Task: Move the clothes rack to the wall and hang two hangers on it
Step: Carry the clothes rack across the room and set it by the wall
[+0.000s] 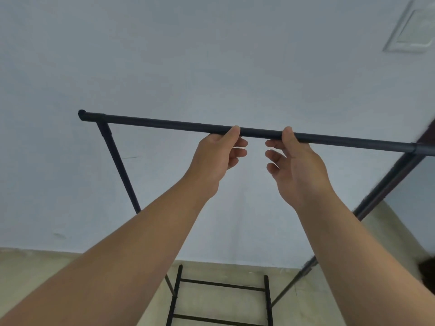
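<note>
Left hand [219, 158] and right hand [297, 168] loosely pinch the clothes rack [164, 123] mid-rail: a centred, balanced grip, likely for steering it to the wall [211, 55].

Beneath me lies a beige floor [35, 278]. Far up at my right I see a pale square panel [414, 27], blurred, and below it a dark brown frame edge [429, 135] slanting downward.

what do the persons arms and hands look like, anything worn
The left arm and right arm are bare as far up as the frame shows, with no sleeve in view. The left hand and right hand wear no gloves; no watch, ring or bracelet shows.
</note>
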